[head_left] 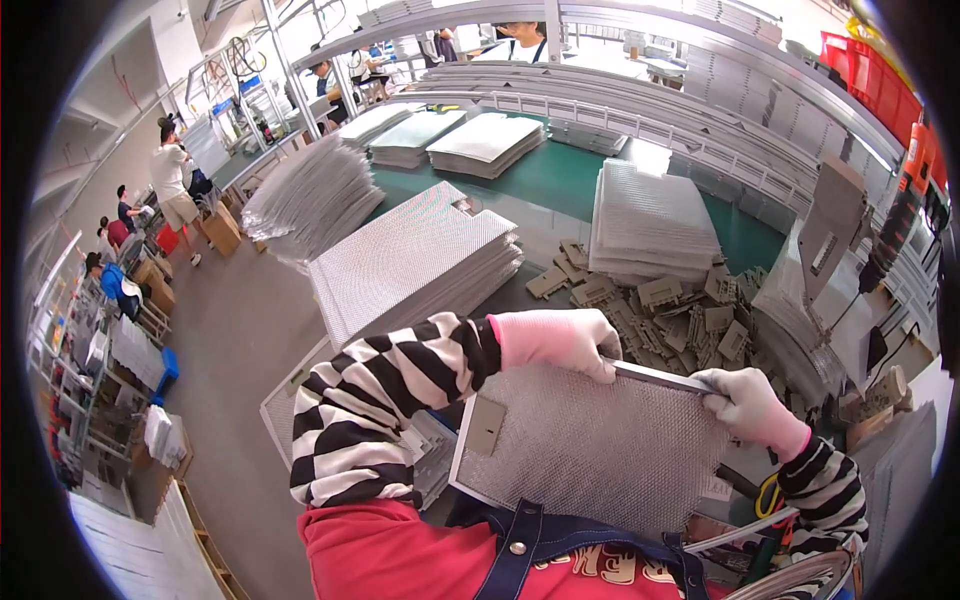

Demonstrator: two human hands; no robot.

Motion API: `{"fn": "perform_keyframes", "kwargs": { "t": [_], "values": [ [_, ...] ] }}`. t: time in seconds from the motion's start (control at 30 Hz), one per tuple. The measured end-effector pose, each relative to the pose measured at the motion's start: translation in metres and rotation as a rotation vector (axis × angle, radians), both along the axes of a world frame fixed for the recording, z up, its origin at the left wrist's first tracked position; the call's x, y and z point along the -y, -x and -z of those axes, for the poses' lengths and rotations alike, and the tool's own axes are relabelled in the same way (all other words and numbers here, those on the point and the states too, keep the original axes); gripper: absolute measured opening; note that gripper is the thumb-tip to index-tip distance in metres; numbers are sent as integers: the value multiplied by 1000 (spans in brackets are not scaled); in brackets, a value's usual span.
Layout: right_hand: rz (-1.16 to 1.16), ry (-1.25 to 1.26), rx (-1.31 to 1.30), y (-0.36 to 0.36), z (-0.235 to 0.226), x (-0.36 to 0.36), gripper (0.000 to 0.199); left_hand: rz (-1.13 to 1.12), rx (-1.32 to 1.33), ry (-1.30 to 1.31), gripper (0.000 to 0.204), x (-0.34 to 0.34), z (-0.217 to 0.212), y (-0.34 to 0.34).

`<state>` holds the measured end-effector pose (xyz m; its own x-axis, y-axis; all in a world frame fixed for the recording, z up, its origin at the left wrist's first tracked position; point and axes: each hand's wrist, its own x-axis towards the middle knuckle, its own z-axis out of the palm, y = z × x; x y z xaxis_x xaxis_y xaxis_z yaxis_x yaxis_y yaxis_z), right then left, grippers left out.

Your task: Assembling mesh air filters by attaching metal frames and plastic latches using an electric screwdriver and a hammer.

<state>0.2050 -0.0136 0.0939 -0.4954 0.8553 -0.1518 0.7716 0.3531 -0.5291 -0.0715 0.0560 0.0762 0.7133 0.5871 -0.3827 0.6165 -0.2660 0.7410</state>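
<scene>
Rectangular silver mesh filter panel with metal frame [600, 450] sits centre-bottom of frame, above the green-topped workbench [545, 175]. Left hand [570, 340] and right hand [745, 405], both in white gloves, grip its top edge. Grey plastic clips [670, 305] piled behind, probably latches.

Brown cardboard boxes [222, 230] stand on the floor at left, beside standing workers.

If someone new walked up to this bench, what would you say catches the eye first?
First, the metal mesh filter panel held at its top edge by the gloved left hand and right hand. Behind it lies a heap of grey plastic clips, with tall stacks of mesh panels to the left.
</scene>
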Motion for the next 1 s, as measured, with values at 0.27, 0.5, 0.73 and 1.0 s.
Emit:
{"fn": "perform_keyframes", "kwargs": {
  "t": [0.27,0.5,0.73,1.0],
  "values": [
    [-163,473,-45,-16,3,-37,39,-58,-9,-685,40,14,14,42],
    [-49,325,-43,-5,10,-12,36,-177,-104,-702,36,33,26,38],
    [139,314,-334,-12,27,5,37,-53,-45,-282,34,19,-1,7],
    [-46,508,-48,-14,14,-23,35,-21,-93,-370,35,21,7,3]
  ]
}}
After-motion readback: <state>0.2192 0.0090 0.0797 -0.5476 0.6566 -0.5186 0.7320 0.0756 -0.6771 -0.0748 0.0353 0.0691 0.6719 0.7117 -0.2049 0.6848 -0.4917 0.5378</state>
